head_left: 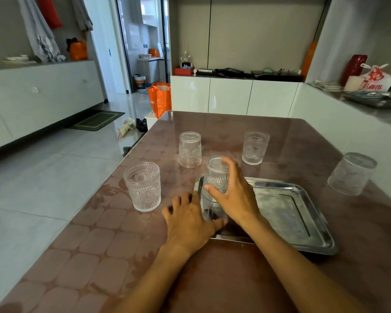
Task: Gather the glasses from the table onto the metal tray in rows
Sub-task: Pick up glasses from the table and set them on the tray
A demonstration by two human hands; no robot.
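Right hand [233,195] gripping upturned glass [217,179], closed round it at tray's [303,222] far-left corner. Left hand [190,219] lying open, steadying tray edge, holding nothing. Risking glass tipping off raised rim onto worktop [113,245].

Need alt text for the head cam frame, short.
Right hand grips an upside-down glass over the left end of a metal tray; left hand steadies the tray's edge. Four more glasses stand on the brown table.
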